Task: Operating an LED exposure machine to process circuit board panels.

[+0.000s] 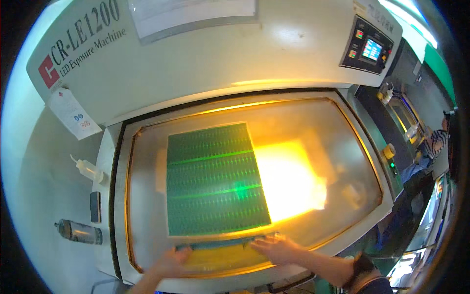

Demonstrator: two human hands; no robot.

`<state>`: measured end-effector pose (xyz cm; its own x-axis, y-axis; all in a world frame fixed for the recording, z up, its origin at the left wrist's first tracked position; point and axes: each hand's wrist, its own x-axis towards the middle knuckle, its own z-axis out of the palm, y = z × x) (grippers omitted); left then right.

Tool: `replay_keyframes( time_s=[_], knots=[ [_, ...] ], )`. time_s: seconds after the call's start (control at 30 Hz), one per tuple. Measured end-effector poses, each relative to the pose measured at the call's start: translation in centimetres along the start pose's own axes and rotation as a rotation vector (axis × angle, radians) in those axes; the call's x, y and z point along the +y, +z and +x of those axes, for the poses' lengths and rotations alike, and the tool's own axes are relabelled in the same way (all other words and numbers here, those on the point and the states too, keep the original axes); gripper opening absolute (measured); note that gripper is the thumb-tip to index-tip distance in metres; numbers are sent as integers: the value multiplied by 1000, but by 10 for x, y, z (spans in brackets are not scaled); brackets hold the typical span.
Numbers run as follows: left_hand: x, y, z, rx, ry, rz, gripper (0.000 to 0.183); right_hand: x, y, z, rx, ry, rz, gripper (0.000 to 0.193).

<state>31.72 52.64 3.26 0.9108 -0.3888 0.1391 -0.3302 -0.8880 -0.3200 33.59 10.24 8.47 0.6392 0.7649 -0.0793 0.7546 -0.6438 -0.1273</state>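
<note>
As the pale machine (196, 61) spans the view: its broad hood arches over the top, above a wide work surface.
Bed (342, 171): a glossy, metallic-looking surface with rounded corners and an amber-lit rim, a bright yellow glare right of its middle.
Green panel (210, 176): lies flat on the bed, left of centre, with rows of fine marks and two lighter bands across it.
Blue-edged strip (215, 245): runs along just below the panel's near edge, yellow beneath; whether bar or sheet, I cannot tell.
Right hand (276, 249): palm down, fingers stretched over the strip's right end; whether they grip, I cannot tell.
Left hand (174, 260): at the strip's left end, fingers pointing inward, its grip likewise unclear.
Control unit (367, 46): dark, with a small lit screen, upper right on the hood.
Co-worker (435, 144): a striped sleeve at the far right, beside another bench.
Dark canister (81, 232): on its side, left of the bed.
White squeeze bottle (90, 170): above the canister.
Phone (95, 207): between those two.
Tape roll (389, 151): yellow, on the right side ledge.
</note>
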Motion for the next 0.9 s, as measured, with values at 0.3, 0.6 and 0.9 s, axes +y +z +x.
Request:
replay_keyframes(
  time_s=[0.3, 0.6, 0.9],
  knots=[
    [117, -129, -37, -784, -9, -480, 74, -13, 5, -102, -289, 138, 254, 61],
    [100, -66, 121, -513, -24, -441, 75, 121, -4, -27, 232, 109, 20, 58],
    [-27, 63, 448, -143, -36, -412, 69, 391, -23, 235, 37, 295, -38, 70]
  ],
)
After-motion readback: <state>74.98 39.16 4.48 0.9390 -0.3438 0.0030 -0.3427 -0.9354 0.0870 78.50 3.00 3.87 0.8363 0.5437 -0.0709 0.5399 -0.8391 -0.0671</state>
